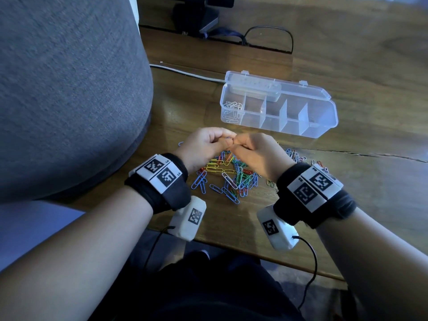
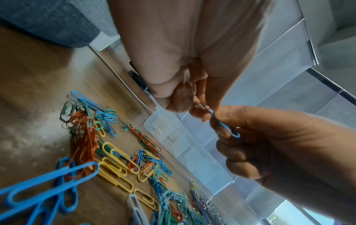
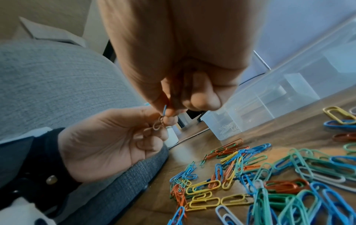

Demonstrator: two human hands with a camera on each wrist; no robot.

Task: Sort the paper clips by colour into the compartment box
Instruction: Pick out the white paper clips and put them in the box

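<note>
Grey cushion [image 1: 69, 89]: fills the far left, beside the wooden table [image 1: 347, 205].
Left hand [image 1: 203, 147]: raised over the heap, fingers curled, pinching a pale silver-looking clip [image 2: 202, 106] that is hooked into a blue one.
Blue clip [image 2: 225, 127]: held at the meeting point of both hands, linked with the pale clip; the left wrist view shows it best.
Right hand [image 1: 257, 154]: fingers curled, thumb and forefinger pinching the blue clip's end.
Loose clips [image 1: 227, 177]: a mixed heap of blue, yellow, red, green and white on the table under and between the wrists.
Compartment box [image 1: 328, 117]: clear, lid open, behind the hands to the right; its leftmost cell holds white or silver clips [image 1: 231, 107], the other cells look empty.
Step in hand: likely separating two tangled clips; it would go best by sliding one wire loop out along the other rather than pulling, which could bend them or flick one away.
Writing: none readable; only black-and-white square code markers on the wristbands [image 1: 159, 172].
</note>
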